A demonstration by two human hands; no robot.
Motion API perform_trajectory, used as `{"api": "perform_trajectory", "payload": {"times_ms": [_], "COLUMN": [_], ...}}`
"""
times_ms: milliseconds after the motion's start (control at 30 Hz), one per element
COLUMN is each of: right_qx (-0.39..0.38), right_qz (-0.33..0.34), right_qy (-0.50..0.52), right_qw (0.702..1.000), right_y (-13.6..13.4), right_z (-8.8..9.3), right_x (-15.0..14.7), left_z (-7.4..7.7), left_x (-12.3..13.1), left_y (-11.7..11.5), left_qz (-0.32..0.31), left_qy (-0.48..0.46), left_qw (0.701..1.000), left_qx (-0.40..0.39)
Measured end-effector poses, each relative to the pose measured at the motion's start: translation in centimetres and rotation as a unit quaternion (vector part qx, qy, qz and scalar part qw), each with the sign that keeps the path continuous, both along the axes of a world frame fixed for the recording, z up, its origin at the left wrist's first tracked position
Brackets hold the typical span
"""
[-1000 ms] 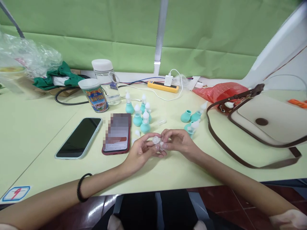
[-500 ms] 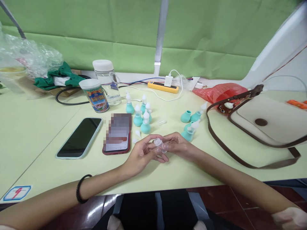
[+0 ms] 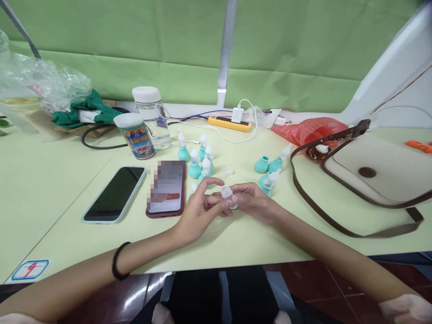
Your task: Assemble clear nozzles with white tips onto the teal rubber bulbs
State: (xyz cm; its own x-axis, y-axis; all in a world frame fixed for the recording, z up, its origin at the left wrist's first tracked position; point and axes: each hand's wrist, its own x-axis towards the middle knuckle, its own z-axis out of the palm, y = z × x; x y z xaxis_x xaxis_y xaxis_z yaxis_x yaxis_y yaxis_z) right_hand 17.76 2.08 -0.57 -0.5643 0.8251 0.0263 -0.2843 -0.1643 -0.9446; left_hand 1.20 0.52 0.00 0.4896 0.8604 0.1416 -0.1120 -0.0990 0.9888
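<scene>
Head camera, looking forward-down, close over table (image 3: 236, 243)

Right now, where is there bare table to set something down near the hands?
Bare table lies left of the black phone and along the near edge. It is crowded around the teal bulbs, and between the hands and the bag.

left hand (image 3: 199, 209): fingers loosely spread, palm up | right hand (image 3: 251, 200): fingertips pinched, meeting left

Two phones (image 3: 116, 193), eight teal bulbs (image 3: 195, 169), one bag (image 3: 378, 173).
</scene>
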Motion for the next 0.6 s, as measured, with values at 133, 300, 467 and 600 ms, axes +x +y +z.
{"api": "perform_trajectory", "payload": {"times_ms": [133,300,467,600], "right_qx": [0.082,0.311,0.436,0.468], "right_qz": [-0.077,-0.326,-0.453,-0.438], "right_qy": [-0.019,-0.111,-0.165,-0.172], "right_qw": [0.993,0.886,0.76,0.748], "right_y": [-0.3,-1.6,-1.5,-1.2], "right_z": [0.8,1.6,0.7,0.3], "right_x": [0.0,0.3,0.8,0.6], "left_z": [0.3,1.2,0.7,-1.0], "left_x": [-0.3,0.3,2.5,2.8], "left_y": [0.7,2.1,3.3,2.3], "left_qz": [0.069,0.073,0.038,0.032], "left_qy": [0.083,0.207,0.476,0.523], "left_qw": [0.986,0.906,0.717,0.621], "left_qx": [0.13,0.362,0.508,0.582]}}
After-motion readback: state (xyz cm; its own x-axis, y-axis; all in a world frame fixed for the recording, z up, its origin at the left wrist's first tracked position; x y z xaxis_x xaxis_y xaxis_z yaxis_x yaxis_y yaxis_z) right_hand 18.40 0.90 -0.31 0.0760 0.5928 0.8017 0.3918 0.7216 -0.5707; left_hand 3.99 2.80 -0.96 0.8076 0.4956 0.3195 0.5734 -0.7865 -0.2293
